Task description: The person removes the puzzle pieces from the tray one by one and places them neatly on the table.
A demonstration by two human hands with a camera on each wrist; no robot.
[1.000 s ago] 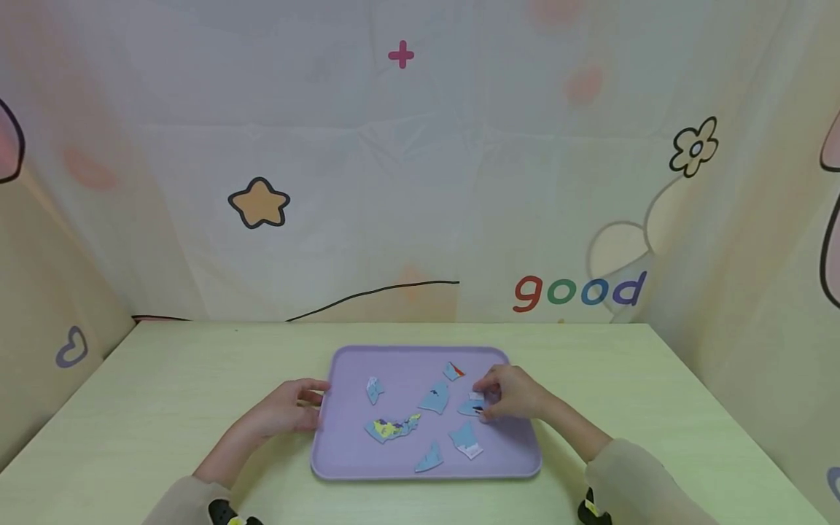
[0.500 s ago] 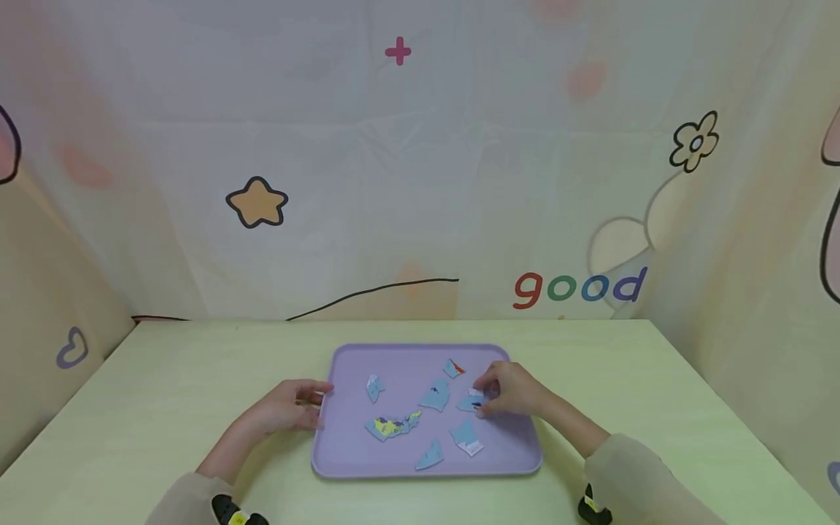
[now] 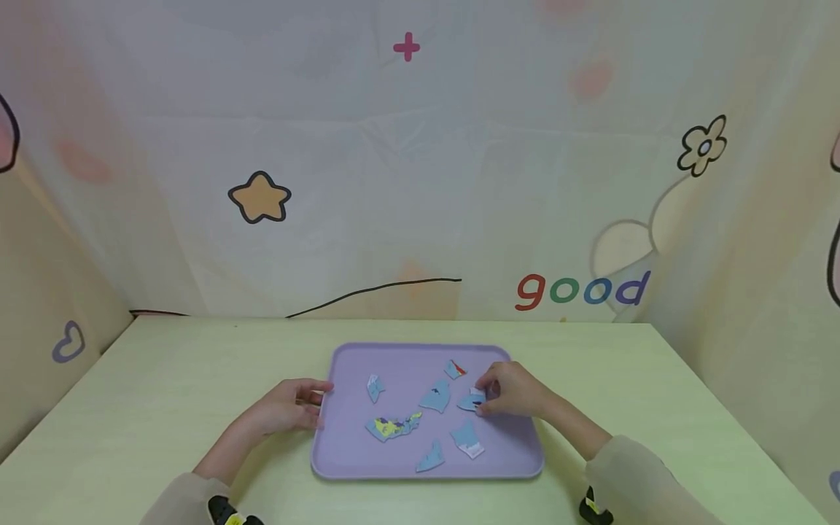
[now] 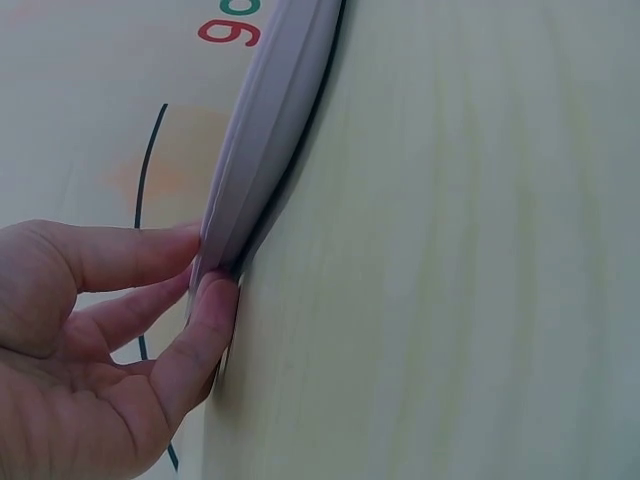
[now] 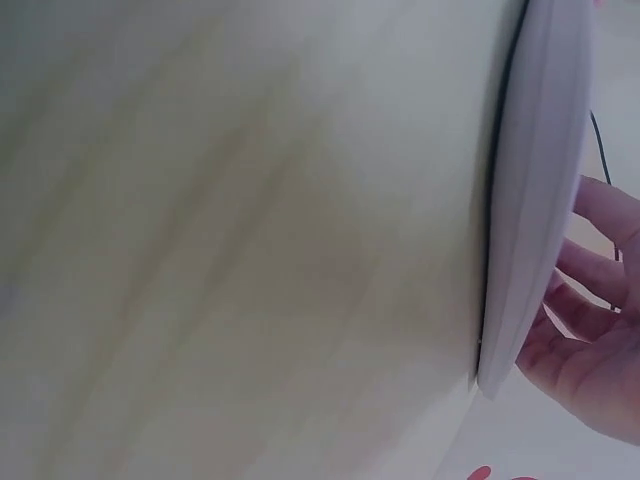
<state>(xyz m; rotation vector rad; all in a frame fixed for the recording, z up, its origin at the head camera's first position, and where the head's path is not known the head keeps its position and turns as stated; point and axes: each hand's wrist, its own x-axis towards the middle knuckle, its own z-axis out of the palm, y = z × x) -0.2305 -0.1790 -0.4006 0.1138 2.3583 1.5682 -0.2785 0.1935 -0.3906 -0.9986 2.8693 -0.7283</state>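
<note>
A lilac tray point(image 3: 348, 456) lies on the table with several flat, irregular light-blue puzzle pieces on it. My left hand point(image 3: 289, 405) is at the tray's left rim, its thumb against the outer wall and fingertips at the upper edge, as the left wrist view shows. Over the tray's right side, my right hand point(image 3: 515, 390) pinches a blue puzzle piece point(image 3: 469, 401) with white and dark marks between thumb and index finger. In the right wrist view the tray wall point(image 5: 540, 190) hides the fingertips of the right hand point(image 5: 600, 340).
A yellow-patterned piece point(image 3: 394, 426) is at the tray's middle left. Nearby are a large blue piece point(image 3: 435, 397), a red-edged one point(image 3: 454, 369), a white-edged one point(image 3: 467, 440) and a small front one point(image 3: 430, 458). A printed curtain point(image 3: 367, 182) hangs behind the pale table point(image 3: 216, 364).
</note>
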